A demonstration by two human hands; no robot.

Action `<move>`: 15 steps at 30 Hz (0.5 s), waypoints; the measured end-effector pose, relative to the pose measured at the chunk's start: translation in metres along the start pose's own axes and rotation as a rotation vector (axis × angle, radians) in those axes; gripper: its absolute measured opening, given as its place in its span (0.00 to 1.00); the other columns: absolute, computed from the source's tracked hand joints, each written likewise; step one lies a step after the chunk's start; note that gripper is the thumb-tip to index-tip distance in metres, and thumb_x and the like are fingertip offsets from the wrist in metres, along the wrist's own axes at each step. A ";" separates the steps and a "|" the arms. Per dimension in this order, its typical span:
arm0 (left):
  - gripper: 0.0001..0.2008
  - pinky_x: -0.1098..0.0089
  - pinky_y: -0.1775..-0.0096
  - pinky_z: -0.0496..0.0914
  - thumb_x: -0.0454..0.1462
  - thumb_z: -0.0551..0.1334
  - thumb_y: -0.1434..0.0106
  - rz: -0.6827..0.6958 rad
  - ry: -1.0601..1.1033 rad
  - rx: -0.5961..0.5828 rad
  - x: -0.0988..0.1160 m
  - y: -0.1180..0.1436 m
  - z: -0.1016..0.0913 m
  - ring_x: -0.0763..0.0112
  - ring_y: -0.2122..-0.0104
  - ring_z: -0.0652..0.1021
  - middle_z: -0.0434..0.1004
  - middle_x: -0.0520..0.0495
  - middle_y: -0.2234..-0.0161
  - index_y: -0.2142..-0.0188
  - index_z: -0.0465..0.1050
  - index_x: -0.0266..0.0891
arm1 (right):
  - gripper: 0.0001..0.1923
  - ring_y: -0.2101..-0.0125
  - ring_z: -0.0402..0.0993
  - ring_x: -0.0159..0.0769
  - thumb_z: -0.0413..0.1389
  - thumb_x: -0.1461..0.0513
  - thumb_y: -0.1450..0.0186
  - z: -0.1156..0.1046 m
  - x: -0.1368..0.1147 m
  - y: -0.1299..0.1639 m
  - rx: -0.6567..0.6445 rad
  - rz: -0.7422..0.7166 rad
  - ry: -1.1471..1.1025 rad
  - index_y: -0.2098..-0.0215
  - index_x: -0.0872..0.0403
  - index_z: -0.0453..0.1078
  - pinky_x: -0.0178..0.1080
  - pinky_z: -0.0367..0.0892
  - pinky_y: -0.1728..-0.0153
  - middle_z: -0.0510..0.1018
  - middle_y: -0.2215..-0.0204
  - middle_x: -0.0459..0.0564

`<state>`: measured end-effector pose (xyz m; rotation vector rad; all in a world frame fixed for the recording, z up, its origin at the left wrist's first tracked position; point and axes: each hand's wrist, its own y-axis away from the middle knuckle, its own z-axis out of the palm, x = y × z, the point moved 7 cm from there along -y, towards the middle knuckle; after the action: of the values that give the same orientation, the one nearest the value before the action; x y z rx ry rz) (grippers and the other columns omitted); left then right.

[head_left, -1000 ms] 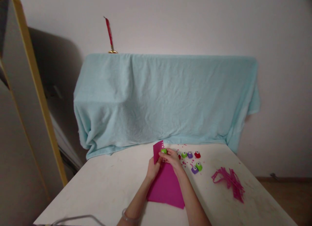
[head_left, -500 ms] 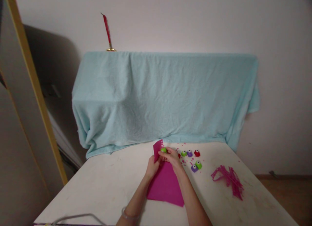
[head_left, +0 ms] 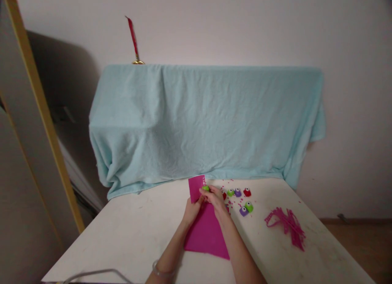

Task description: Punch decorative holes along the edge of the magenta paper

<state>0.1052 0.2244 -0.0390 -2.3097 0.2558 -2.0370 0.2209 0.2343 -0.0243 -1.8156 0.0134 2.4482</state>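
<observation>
A magenta paper sheet [head_left: 206, 233] lies on the white table [head_left: 131, 231], its far end lifted. My left hand [head_left: 192, 210] holds that raised end from the left. My right hand [head_left: 215, 198] grips a small green punch [head_left: 205, 188] clamped on the sheet's top right edge, where a row of small holes shows. Both forearms reach in from the bottom of the view, with a bracelet on the left wrist.
Several small punches, green [head_left: 230, 192], purple [head_left: 238, 192], red [head_left: 247, 192], purple [head_left: 243, 211], sit right of my hands among pink scraps. A pile of pink paper strips [head_left: 288, 226] lies further right. A light blue cloth [head_left: 205, 120] drapes something behind the table. A yellow-edged panel [head_left: 36, 108] leans at left.
The raised end of the sheet has shifted slightly left under the punch; hands stay in nearly the same place. The view drifted a little.
</observation>
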 end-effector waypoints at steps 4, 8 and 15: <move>0.22 0.73 0.73 0.63 0.51 0.56 0.40 0.014 -0.003 -0.002 0.006 0.000 0.002 0.71 0.77 0.70 0.73 0.47 0.76 0.66 0.73 0.31 | 0.18 0.84 0.53 0.23 0.67 0.52 0.56 0.002 0.001 -0.002 -0.019 0.029 0.003 0.77 0.56 0.68 0.30 0.49 0.84 0.63 0.85 0.38; 0.21 0.73 0.75 0.63 0.49 0.56 0.40 0.007 -0.006 -0.001 0.009 0.002 0.002 0.70 0.78 0.71 0.74 0.46 0.76 0.65 0.73 0.31 | 0.19 0.83 0.57 0.26 0.67 0.51 0.56 0.002 0.003 -0.003 0.007 0.063 -0.016 0.76 0.55 0.69 0.30 0.53 0.83 0.66 0.82 0.40; 0.25 0.72 0.74 0.61 0.52 0.53 0.39 -0.013 -0.069 0.055 0.020 0.007 -0.007 0.70 0.80 0.69 0.70 0.49 0.83 0.73 0.74 0.31 | 0.19 0.85 0.52 0.24 0.66 0.51 0.54 0.001 -0.007 0.002 0.036 0.047 -0.013 0.75 0.55 0.68 0.30 0.47 0.85 0.62 0.85 0.39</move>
<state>0.1000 0.2147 -0.0192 -2.3496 0.1790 -1.9392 0.2219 0.2315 -0.0175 -1.8050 0.1000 2.4744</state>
